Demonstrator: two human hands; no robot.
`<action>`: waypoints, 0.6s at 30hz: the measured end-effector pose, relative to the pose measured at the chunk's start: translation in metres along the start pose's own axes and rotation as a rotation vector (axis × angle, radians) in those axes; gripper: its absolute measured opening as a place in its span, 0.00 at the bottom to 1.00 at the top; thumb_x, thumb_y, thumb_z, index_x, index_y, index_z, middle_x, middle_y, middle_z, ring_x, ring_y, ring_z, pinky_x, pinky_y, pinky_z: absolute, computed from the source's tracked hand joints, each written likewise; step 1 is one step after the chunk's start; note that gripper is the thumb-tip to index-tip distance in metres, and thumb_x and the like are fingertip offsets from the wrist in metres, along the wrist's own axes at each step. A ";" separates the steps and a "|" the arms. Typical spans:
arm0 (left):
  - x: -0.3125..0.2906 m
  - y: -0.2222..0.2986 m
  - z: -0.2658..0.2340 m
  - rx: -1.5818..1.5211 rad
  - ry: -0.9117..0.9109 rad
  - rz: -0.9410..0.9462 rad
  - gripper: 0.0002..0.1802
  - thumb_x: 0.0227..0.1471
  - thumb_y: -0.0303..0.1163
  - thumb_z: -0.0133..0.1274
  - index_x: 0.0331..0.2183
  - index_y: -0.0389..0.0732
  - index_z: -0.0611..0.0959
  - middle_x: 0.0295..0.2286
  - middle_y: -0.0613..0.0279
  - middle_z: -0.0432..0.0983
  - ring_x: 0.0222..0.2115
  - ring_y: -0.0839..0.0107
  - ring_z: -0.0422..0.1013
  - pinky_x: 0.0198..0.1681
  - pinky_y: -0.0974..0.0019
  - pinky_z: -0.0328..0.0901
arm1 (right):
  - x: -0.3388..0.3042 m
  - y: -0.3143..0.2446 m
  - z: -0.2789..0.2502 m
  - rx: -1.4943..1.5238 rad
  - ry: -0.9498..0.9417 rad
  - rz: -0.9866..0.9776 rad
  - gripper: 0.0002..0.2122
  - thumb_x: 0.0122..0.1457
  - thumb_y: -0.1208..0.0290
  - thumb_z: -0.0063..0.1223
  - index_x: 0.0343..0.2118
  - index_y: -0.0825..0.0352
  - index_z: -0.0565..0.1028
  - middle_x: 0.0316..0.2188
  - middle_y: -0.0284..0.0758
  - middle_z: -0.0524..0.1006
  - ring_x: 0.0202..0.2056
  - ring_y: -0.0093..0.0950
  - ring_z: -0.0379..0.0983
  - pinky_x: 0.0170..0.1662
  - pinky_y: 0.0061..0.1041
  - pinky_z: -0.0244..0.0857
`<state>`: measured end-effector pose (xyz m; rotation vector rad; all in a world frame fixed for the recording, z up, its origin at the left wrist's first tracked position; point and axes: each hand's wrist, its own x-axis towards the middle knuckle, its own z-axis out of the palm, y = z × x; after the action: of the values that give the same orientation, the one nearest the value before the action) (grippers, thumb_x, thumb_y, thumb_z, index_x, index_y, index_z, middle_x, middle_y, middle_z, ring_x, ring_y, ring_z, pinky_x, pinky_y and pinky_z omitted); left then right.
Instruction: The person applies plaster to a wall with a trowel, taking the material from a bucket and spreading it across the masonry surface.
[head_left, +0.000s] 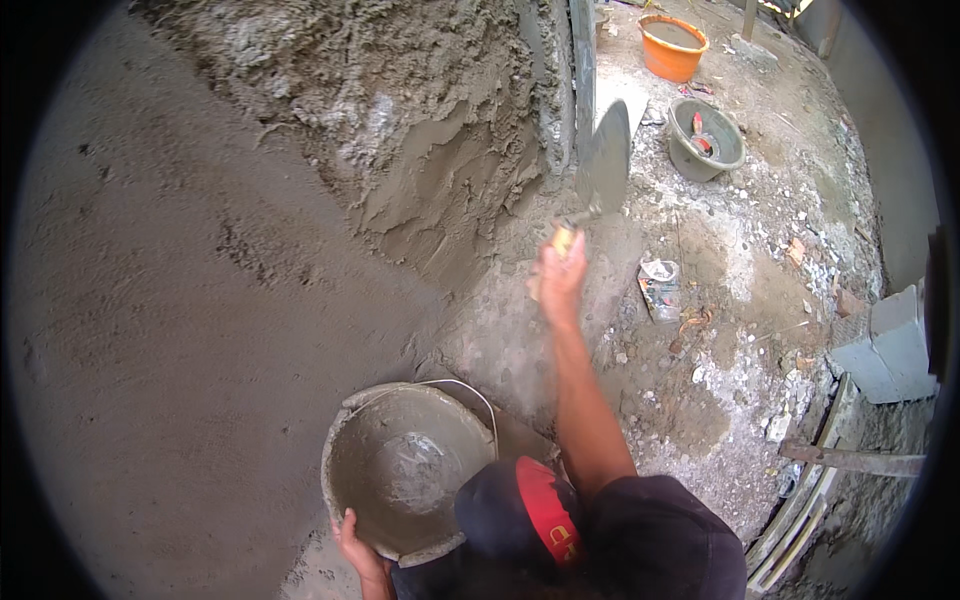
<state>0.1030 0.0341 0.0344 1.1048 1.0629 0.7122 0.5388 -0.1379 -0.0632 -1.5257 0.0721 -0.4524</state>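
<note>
Right fingers [549, 271] seemingly around trowel [608, 165]; arm [588, 405] outstretched

I am observing a dark shirt [670, 540]; dark cloth [488, 505] beside it is bearing a red panel [541, 500], yellow-lettered; left hand [358, 545] and right hand [562, 282] are showing bare.
</note>
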 end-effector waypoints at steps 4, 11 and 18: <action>-0.006 -0.002 0.035 0.042 0.042 0.010 0.24 0.52 0.30 0.50 0.51 0.34 0.70 0.42 0.54 0.74 0.40 0.62 0.71 0.45 0.63 0.65 | 0.008 0.080 -0.053 -0.255 0.108 0.179 0.12 0.58 0.68 0.52 0.39 0.70 0.65 0.20 0.39 0.72 0.21 0.32 0.72 0.23 0.32 0.67; -0.005 -0.002 0.031 0.062 0.069 0.031 0.24 0.52 0.29 0.48 0.51 0.34 0.70 0.43 0.52 0.73 0.41 0.61 0.71 0.45 0.62 0.66 | 0.032 0.083 0.003 0.756 -0.194 0.967 0.12 0.61 0.62 0.48 0.38 0.67 0.69 0.19 0.31 0.67 0.17 0.23 0.64 0.18 0.23 0.61; 0.007 -0.022 -0.003 0.018 0.056 -0.018 0.25 0.52 0.30 0.48 0.52 0.33 0.69 0.45 0.51 0.72 0.43 0.60 0.71 0.47 0.61 0.65 | 0.093 0.114 0.031 0.904 -0.421 1.037 0.12 0.62 0.62 0.44 0.35 0.68 0.68 0.16 0.29 0.64 0.15 0.22 0.63 0.17 0.24 0.60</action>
<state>0.1014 0.0339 0.0114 1.0951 1.1273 0.7237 0.6611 -0.1418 -0.1501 -0.5137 0.2695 0.6137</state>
